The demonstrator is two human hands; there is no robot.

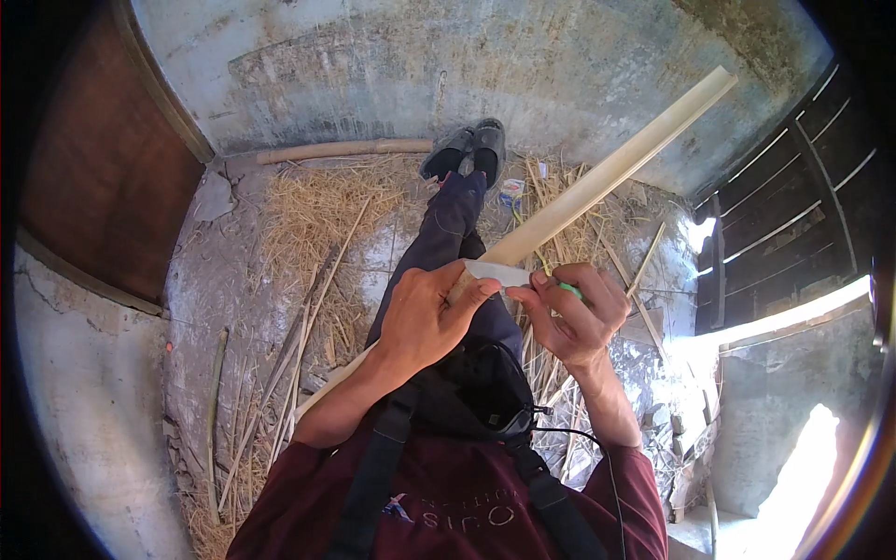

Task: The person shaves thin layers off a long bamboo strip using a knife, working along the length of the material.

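A long, pale split-bamboo slat (611,177) runs diagonally across my lap, from the upper right down behind my left forearm. Around its middle, my left hand (425,317) is closed, thumb toward the blade. My right hand (579,313) grips a knife (502,273) with a broad grey blade; a bit of its green handle shows between the fingers. The blade lies across the slat beside my left thumb. My fingers hide where the edge meets the bamboo.
Straw shavings (322,219) and thin bamboo strips (299,359) litter the floor on both sides of my outstretched legs. A thick bamboo pole (350,149) lies along the far wall (373,75). At left is a brown door (103,159); dark slatted boards (784,205) stand at right.
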